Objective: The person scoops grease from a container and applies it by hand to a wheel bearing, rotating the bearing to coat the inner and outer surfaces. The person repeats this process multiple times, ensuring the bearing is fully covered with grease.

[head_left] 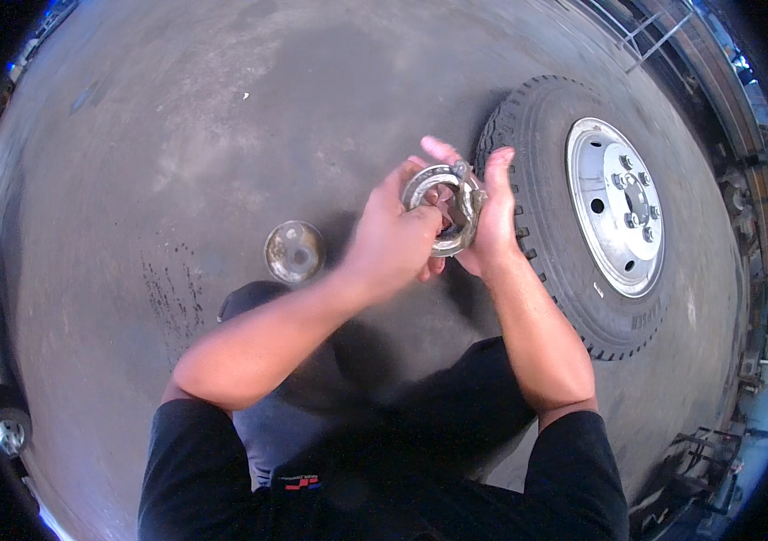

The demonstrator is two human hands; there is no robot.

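Left of your grip, a dish (pixel 294 252) is lying. Your left hand (pixel 395 233) and right hand (pixel 496 216) are grasping a metal ring (pixel 418 184) between them, likely heavy, stiff, slippery; its rim is probably offering surest hold. Rightward, a tyre (pixel 542 171) is resting.

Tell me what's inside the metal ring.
Inside the metal ring, fingers show; the part of its interior behind them is covered and cannot be seen.

The hands (pixel 393 233) partly hide what seems a metal ring (pixel 465 234).
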